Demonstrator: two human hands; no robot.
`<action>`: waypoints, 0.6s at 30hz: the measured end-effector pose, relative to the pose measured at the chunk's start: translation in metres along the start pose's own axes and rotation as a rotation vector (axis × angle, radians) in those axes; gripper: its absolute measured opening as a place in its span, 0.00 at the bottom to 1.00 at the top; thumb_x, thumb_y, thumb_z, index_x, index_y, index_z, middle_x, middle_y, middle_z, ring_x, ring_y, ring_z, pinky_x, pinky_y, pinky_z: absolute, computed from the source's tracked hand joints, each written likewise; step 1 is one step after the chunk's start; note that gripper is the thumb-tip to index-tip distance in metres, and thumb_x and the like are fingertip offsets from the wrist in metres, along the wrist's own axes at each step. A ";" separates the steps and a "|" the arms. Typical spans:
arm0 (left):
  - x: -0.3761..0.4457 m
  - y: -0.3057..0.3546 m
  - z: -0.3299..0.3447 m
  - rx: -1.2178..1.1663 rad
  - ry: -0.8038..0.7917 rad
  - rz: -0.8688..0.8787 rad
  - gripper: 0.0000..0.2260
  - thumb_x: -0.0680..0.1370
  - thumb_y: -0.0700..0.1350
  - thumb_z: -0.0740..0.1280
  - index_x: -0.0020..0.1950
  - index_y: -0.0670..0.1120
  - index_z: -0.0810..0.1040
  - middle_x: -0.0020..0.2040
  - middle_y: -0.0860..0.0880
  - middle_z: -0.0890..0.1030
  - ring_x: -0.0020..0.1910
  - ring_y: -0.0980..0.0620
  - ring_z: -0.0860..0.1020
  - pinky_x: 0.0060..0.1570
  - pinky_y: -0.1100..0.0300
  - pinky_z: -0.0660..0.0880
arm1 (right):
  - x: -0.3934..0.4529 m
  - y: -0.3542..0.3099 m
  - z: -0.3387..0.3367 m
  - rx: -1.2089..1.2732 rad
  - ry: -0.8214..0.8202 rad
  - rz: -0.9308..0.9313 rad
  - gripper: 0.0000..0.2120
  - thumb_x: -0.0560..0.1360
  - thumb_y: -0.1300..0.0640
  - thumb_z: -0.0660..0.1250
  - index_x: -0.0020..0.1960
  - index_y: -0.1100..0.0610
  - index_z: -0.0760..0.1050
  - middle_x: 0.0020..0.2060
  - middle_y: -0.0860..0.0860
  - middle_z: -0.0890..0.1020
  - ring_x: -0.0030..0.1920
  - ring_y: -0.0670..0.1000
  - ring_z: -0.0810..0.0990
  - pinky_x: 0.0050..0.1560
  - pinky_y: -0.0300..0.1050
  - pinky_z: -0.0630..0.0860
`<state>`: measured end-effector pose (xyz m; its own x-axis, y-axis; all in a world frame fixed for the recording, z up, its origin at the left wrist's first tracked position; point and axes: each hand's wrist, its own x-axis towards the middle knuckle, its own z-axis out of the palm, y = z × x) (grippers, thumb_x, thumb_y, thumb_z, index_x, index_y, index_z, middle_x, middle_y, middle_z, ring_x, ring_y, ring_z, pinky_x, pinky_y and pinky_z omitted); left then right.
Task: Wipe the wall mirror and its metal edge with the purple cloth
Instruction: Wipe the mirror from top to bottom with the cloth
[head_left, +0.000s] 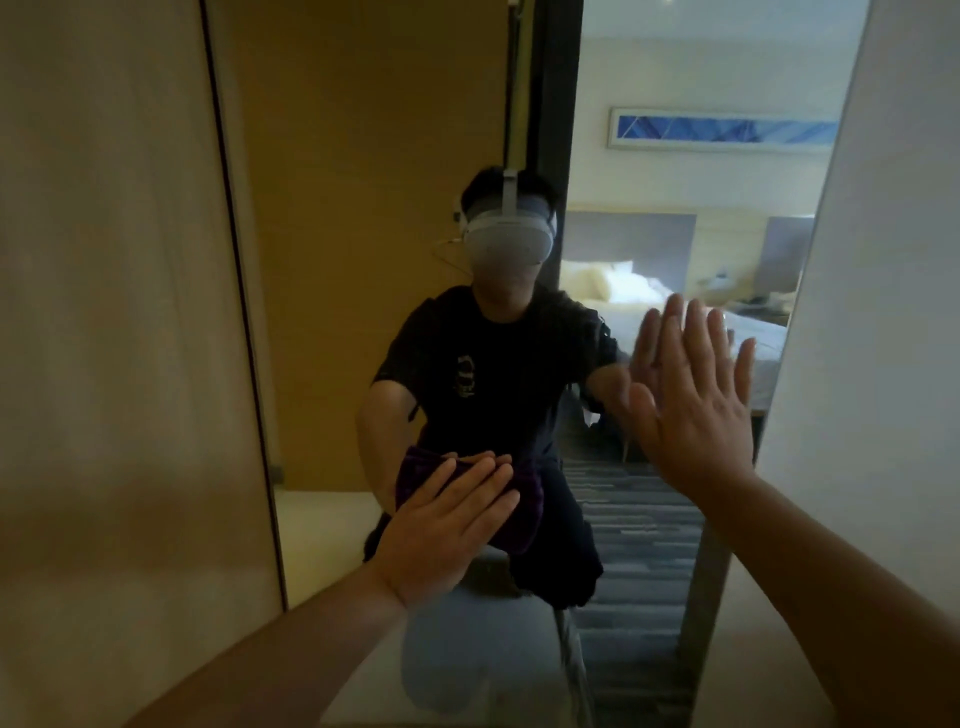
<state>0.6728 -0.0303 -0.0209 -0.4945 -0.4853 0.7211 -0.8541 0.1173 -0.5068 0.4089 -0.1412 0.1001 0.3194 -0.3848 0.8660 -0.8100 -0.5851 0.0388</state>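
A tall wall mirror (363, 156) fills the middle of the view. Its thin dark metal edge (234, 291) runs down the left side. My left hand (441, 525) lies flat on the purple cloth (524, 514), pressing it against the lower glass. The cloth shows past my fingertips, and its reflection sits just above them. My right hand (696, 395) rests flat on the glass at the right, fingers straight and spread, holding nothing. The mirror reflects a person in a dark shirt with a headset.
A beige wall panel (104, 312) stands left of the mirror. A pale wall (883, 312) borders its right edge. A bed, a framed picture and striped carpet show only as reflections in the glass.
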 end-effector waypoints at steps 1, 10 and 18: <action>0.012 -0.005 -0.008 -0.033 0.027 0.012 0.18 0.85 0.38 0.51 0.74 0.45 0.69 0.76 0.43 0.68 0.78 0.45 0.61 0.74 0.44 0.61 | -0.001 0.009 0.000 -0.036 -0.018 0.008 0.32 0.83 0.40 0.44 0.80 0.52 0.36 0.79 0.51 0.38 0.79 0.53 0.35 0.78 0.61 0.38; 0.252 -0.091 -0.096 0.028 0.336 -0.232 0.23 0.81 0.42 0.62 0.76 0.41 0.66 0.76 0.39 0.65 0.76 0.38 0.62 0.76 0.42 0.55 | -0.002 0.027 0.020 -0.113 0.035 -0.039 0.33 0.82 0.43 0.49 0.81 0.57 0.44 0.80 0.54 0.43 0.80 0.56 0.40 0.78 0.62 0.40; 0.171 -0.019 -0.037 0.097 0.228 -0.044 0.21 0.84 0.44 0.57 0.77 0.40 0.65 0.78 0.40 0.62 0.78 0.40 0.58 0.75 0.41 0.58 | -0.003 0.034 0.024 -0.017 0.171 -0.108 0.31 0.83 0.44 0.51 0.80 0.59 0.52 0.79 0.56 0.51 0.80 0.57 0.47 0.77 0.66 0.47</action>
<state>0.5989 -0.0837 0.1294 -0.4898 -0.2784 0.8262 -0.8618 0.0114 -0.5071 0.3919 -0.1774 0.0867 0.3183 -0.1930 0.9281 -0.7843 -0.6035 0.1435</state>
